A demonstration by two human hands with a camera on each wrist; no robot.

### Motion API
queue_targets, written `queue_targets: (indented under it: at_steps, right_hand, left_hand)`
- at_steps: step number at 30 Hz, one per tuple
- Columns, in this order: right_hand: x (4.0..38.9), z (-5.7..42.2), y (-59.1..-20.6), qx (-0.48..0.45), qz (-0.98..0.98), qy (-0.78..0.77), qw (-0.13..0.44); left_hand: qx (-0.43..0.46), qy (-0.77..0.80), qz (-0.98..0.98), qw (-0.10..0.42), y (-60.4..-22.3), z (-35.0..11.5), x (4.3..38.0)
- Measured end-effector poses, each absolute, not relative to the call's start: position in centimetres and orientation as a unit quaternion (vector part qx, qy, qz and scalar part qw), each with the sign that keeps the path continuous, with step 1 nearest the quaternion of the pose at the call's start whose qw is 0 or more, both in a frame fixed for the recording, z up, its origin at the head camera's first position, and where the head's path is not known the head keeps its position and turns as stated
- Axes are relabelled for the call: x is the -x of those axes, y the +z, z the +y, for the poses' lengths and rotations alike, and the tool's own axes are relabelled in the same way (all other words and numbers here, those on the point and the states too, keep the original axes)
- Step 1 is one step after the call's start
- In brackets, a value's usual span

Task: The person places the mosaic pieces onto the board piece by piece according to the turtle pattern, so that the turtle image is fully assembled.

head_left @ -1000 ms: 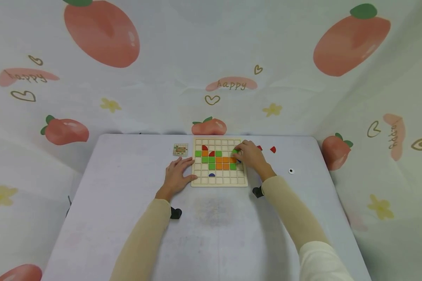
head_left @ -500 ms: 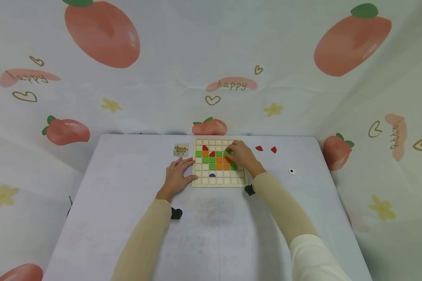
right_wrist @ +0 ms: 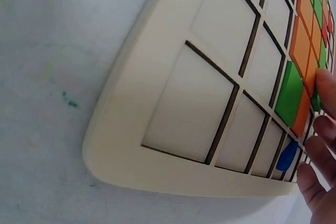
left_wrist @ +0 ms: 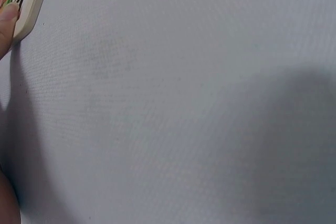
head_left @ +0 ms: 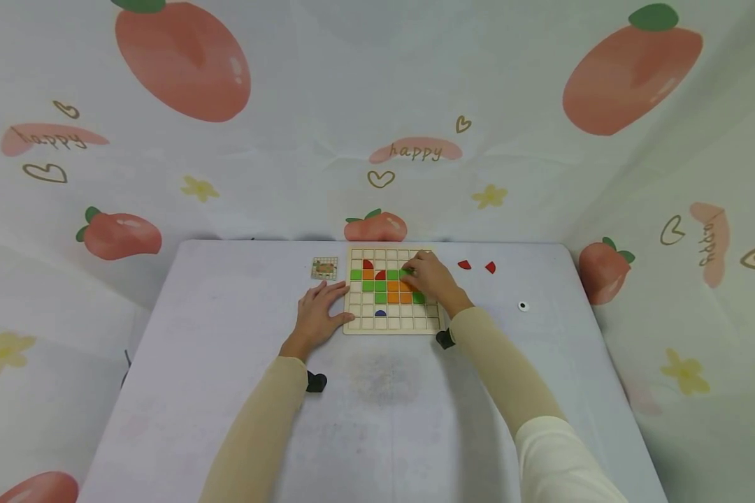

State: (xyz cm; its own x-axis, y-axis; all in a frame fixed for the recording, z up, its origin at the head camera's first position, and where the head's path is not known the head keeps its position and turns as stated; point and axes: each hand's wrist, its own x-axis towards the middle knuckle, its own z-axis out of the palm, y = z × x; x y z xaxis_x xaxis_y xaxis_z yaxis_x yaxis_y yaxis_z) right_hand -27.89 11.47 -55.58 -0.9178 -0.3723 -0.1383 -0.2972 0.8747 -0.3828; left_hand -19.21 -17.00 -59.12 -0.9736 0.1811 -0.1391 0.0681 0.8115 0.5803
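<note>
A wooden grid board [head_left: 393, 331] bears green, orange and red tiles. My right hand [head_left: 435, 278] is over its right part, fingers bent down, pinching a green tile [head_left: 403, 273] at the row of green ones. In the right wrist view the thumb [right_wrist: 326, 92] lies against the orange and green tiles, and the index fingertip is hidden. My left hand [head_left: 317, 316] rests at the board's left edge with spread fingers, its thumb on the rim. A blue half-round piece [head_left: 380, 313] sits low on the grid; another blue piece [right_wrist: 287, 156] is near the right hand's fingers.
A small picture card [head_left: 324, 268] lies left of the board. To the right are two red wedge pieces, one [head_left: 464, 265] nearer the board and one [head_left: 491, 267] farther out, plus a white disc with a black dot [head_left: 523, 306]. Patterned cloth [head_left: 289, 154] hangs behind the table.
My right hand has moved left across the board with the green tile, then nearly stopped. The red wedge nearer the board is now uncovered. My left hand has stayed in place.
</note>
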Motion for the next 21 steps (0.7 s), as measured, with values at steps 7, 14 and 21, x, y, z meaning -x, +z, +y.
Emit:
queue_targets:
  at_steps: [7,14,21]
  right_hand:
    - [27.9,11.8,-55.8,0.168,0.959,-0.206,0.095]
    - [27.8,12.1,-55.9,0.161,0.961,-0.203,0.095]
    - [27.8,14.2,-55.8,0.147,0.976,-0.153,0.042]
  left_hand:
    - [-0.067,0.296,0.948,0.094,-59.3,-17.1,19.2]
    - [-0.064,0.301,0.947,0.095,-59.2,-16.9,19.3]
    - [-0.060,0.297,0.948,0.097,-59.3,-16.9,19.3]
